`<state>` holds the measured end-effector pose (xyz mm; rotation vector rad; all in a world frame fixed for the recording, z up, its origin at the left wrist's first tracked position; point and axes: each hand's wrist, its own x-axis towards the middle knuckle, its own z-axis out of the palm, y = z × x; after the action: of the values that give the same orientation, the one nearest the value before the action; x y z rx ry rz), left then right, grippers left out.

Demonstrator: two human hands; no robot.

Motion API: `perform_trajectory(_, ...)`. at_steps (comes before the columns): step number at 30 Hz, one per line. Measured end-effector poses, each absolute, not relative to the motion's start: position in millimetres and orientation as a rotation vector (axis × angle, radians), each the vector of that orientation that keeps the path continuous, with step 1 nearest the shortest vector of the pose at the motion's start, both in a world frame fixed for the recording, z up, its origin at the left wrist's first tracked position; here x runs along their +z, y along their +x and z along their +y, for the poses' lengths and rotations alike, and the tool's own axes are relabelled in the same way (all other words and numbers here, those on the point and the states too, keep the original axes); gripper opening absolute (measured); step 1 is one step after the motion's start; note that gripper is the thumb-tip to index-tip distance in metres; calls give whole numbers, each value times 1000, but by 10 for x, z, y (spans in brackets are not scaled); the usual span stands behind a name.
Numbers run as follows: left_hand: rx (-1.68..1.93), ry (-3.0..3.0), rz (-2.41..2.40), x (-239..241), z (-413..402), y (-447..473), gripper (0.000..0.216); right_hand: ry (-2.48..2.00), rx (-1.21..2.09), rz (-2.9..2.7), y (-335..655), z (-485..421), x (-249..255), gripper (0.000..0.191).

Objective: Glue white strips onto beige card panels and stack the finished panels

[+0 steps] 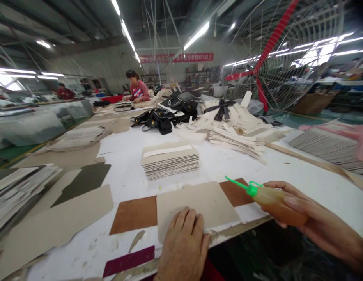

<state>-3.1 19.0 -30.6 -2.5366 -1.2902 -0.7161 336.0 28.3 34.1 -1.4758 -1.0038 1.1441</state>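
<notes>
Left hand [183, 246] resting open, fingers extended, on a beige panel [199, 199] at a white desk [127, 185]; right hand [320, 221] with fingers wrapped around a green-nozzled bottle [280, 201].

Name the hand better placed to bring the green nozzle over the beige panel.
Likely the right hand: it holds the bottle, with the green nozzle near the beige panel; the left hand rests on that panel.
</notes>
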Motion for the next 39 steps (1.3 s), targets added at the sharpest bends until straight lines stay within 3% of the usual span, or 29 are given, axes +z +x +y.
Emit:
perform_trajectory(12,-749,-2543,-1293,-280,168,10,36,-1754,727,-1494,3198,308,380,64)
perform_trajectory(18,-760,-2556,-1314,-281,159,-1,36,-1877,636,-1543,3239,349,403,75)
perform_trajectory(39,-751,-2574,-1342,-272,140,17,36,-1747,434,-1952,2979,672,749,46)
